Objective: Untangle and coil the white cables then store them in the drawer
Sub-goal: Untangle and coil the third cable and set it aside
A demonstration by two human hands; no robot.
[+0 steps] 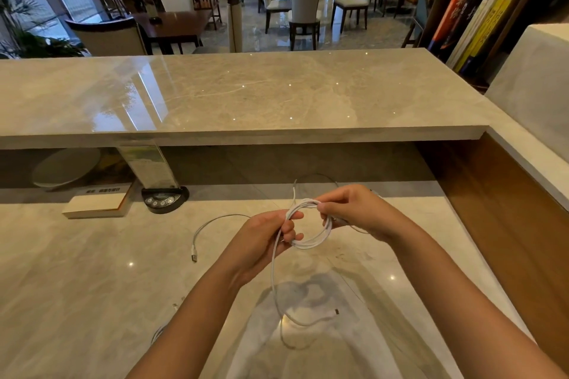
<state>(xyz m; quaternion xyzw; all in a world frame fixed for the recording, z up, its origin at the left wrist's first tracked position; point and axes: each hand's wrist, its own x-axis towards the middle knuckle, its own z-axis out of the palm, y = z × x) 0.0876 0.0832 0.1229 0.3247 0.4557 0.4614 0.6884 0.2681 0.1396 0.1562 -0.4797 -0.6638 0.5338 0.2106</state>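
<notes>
A white cable (311,241) is wound into a small loop of several turns between my hands, above the lower marble desk (92,271). My left hand (261,240) pinches the loop's left side. My right hand (354,209) grips the top of the loop. The cable's loose tail hangs down in a long curve and ends in a plug (336,312) near the desk. A second white cable (209,223) lies on the desk left of my hands, its USB plug at the near end. Another bit of white cable (158,332) peeks out beside my left forearm. No drawer is visible.
A raised marble counter (246,95) runs across in front of the desk. Under it to the left stand a book (95,201), a clear sign holder on a black base (164,198) and a round white plate-like object (66,166). A wooden side panel (508,209) bounds the right.
</notes>
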